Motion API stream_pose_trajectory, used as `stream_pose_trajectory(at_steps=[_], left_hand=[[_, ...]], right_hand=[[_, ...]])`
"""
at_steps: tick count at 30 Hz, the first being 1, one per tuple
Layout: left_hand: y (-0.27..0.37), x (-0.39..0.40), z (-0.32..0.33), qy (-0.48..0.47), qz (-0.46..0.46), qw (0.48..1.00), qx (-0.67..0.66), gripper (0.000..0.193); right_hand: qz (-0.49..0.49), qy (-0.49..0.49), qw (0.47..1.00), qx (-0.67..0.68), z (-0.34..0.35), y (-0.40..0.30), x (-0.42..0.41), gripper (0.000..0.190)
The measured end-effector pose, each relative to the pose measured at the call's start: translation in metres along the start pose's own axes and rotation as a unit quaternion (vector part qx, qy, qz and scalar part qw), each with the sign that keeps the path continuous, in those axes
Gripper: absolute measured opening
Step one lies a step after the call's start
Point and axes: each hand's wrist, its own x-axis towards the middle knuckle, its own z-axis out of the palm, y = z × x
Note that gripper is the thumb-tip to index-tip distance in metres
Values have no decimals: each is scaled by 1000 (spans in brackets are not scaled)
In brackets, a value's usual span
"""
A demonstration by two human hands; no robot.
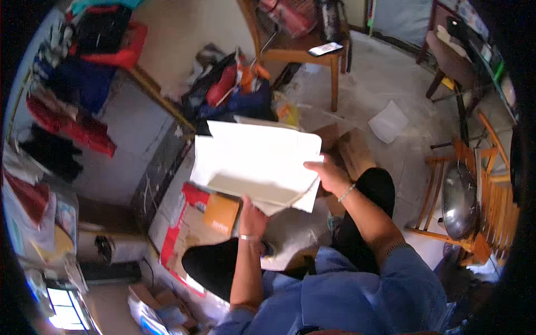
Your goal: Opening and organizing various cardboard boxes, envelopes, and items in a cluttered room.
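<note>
An overexposed white piece, apparently folded card or a shallow box with flaps (255, 155), is held out above my knees. My right hand (333, 173) grips its right edge, thumb on top. At the lower edge is my left hand (253, 217), thumb up against the card, its other fingers hidden from me. Just left of that hand lies a small orange box (222, 212). It rests on a flat piece of cardboard with red edges (192, 238) on the floor.
Ahead stands a wooden chair (301, 56) bearing a phone (325, 49) and bags. A pile of cloth and bags (234, 92) lies left of it. White paper (388, 121) is on the floor. At right, a metal wok (459, 201) leans on wooden chairs (498, 201).
</note>
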Motion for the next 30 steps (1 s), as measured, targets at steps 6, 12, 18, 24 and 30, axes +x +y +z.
stream_pose_trajectory(at_steps=[6, 12, 18, 24, 30], left_hand=[[-2, 7, -9, 3, 40, 999, 2, 45], [-26, 12, -8, 94, 22, 995, -36, 35], [-33, 7, -5, 150, 69, 983, -75, 34], [-66, -4, -20, 101, 148, 948, 262, 32], [-69, -7, -44, 154, 107, 973, 133, 34]], right_hand=[[-37, -25, 998, 47, 3, -5, -5, 32], [-29, 6, 996, 83, 18, 0, -14, 42], [-28, 73, 994, -81, 39, 26, -52, 52], [96, 124, 976, -150, 55, 67, -79, 32], [140, 113, 975, -130, 38, 74, -66, 26]])
